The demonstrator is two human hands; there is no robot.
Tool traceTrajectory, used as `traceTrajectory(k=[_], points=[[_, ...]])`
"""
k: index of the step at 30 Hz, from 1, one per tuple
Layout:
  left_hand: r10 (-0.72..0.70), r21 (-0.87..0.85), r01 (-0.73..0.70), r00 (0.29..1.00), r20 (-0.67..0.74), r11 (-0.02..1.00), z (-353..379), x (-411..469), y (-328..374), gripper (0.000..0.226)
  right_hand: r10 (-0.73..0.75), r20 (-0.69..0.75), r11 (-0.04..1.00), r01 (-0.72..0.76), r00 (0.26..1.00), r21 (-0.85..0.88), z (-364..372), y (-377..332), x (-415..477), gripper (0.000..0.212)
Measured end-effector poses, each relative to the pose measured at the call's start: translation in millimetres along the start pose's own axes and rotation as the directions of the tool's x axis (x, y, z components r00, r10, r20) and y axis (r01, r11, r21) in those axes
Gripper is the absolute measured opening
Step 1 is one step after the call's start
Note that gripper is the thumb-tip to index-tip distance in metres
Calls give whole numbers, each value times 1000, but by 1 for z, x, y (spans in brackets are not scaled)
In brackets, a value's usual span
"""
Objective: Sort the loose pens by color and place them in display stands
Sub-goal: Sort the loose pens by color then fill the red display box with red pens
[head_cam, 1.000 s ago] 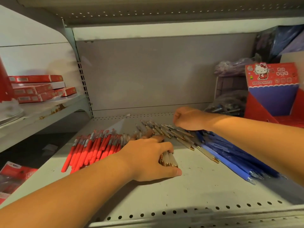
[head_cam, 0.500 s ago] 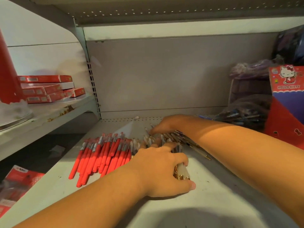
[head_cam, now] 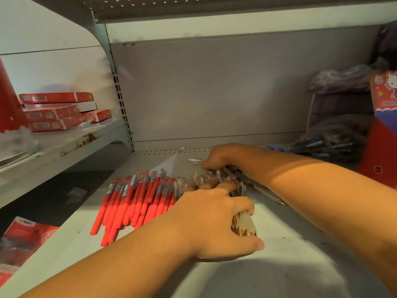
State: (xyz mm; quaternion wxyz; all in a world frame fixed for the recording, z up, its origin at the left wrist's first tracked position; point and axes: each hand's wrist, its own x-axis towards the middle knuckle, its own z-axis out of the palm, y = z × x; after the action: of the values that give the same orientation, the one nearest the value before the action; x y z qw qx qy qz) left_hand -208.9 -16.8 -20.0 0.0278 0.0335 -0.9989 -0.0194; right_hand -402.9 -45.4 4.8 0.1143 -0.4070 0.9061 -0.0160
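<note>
A heap of red pens lies on the grey shelf, left of centre. Beside it sits a bundle of clear pens with gold tips. My left hand grips the near end of that bundle, thumb curled under the tips. My right hand reaches across from the right and closes its fingers over the far ends of the same clear pens. One clear pen lies loose under my right forearm. The blue pens are mostly hidden behind my right arm.
A red and blue Hello Kitty display stand stands at the right edge. Bagged dark pens lie behind it. Red boxes are stacked on the neighbouring shelf to the left. A red packet lies low at left.
The view has swung right to left, pushing the display stand to the frame edge. My right hand has moved left onto the far ends of the clear pens. My left hand still holds the bundle.
</note>
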Motion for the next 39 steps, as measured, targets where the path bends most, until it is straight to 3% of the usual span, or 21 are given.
traceTrajectory(k=[8, 10, 13, 15, 21, 25, 29, 34, 39], points=[[3, 9, -3, 1000, 8, 1000, 0, -1, 0, 53, 36, -123, 984, -14, 992, 180, 6, 4, 4, 24], [5, 15, -5, 1000, 11, 1000, 0, -1, 1, 54, 59, -141, 956, -15, 988, 292, 6, 5, 6, 33], [0, 25, -1, 1000, 18, 1000, -1, -2, 2, 56, 126, -193, 853, -7, 973, 522, 0, 10, 11, 64], [-4, 37, 3, 1000, 23, 999, -1, -2, 3, 57, 162, -262, 777, 41, 951, 629, -8, 18, 15, 74], [-7, 41, 6, 999, 33, 999, -1, -2, 3, 57, 281, -488, 697, 174, 827, 696, -45, 52, 12, 60], [-14, 41, 12, 999, 39, 999, -2, -1, 3, 58, 275, -392, 666, 121, 878, 736, -54, 61, -15, 52], [-21, 62, 18, 998, 59, 998, -4, -1, 4, 59, 192, -191, 749, -18, 963, 662, -33, 65, -53, 12], [-37, 89, 32, 998, 57, 996, -5, 0, 8, 63, 136, 4, 820, -115, 991, 561, 1, 71, -93, 15], [-53, 117, 50, 998, 26, 992, -2, 2, 18, 82, 114, 48, 860, -123, 992, 495, 12, 72, -112, 22]])
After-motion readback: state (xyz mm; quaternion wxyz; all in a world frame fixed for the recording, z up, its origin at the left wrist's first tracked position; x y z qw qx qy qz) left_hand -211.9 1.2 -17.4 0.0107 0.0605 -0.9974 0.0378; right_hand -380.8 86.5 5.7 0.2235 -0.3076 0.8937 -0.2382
